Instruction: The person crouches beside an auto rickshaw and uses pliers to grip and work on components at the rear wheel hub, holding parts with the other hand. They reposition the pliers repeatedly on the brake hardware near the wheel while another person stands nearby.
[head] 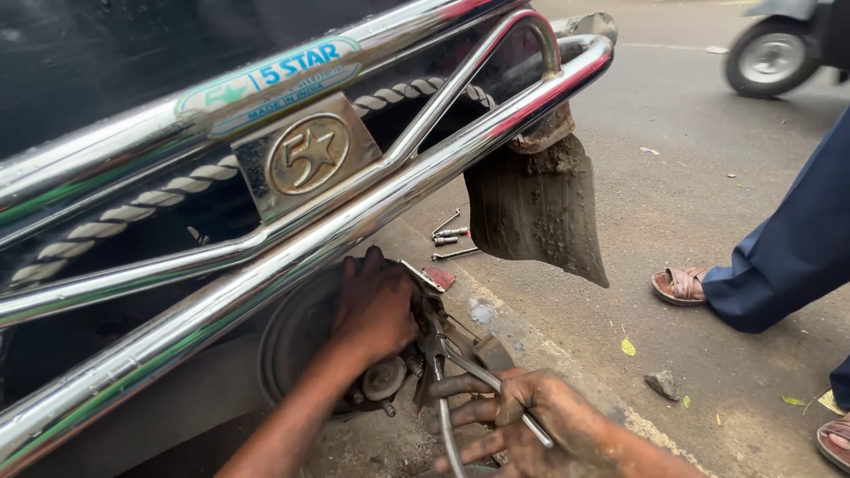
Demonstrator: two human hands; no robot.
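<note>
Under a vehicle's chrome guard bars [372,208], a dark round brake drum [292,341] with a metal hub cap [383,378] shows at the wheel. My left hand [376,305], black with grease, is pressed flat on the drum's upper face just above the hub. My right hand [527,429] grips the handles of metal pliers [440,350], whose jaws point up at the hub's right side, close to my left hand's fingers. What the jaws bite on is hidden.
A dirty rubber mud flap [540,212] hangs from the bars' right end. Several spanners [452,237] lie on the road behind it. Another person's blue-trousered leg [797,248] and sandalled foot [680,285] stand at right. A scooter wheel [772,55] is far back. A small stone [662,384] lies nearby.
</note>
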